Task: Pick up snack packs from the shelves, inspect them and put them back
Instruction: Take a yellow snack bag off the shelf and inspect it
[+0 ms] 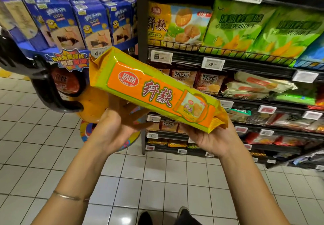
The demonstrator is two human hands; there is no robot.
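A long yellow-green and orange biscuit pack [154, 89] with red lettering lies tilted across the middle of the head view, its left end higher. My left hand [115, 126] supports it from below near its middle, fingers hidden behind the wrapper. My right hand [208, 137] cups its lower right end from underneath. The pack is held in front of the dark shelving [233, 63], clear of the shelf boards.
The shelf unit on the right holds green bags [245, 26], yellow bags [175, 23] and lower rows of packs with price tags. A display of blue boxes [91, 21] stands at the left. A black moulded display figure [43, 84] juts out at left. White tiled floor [157, 181] lies below.
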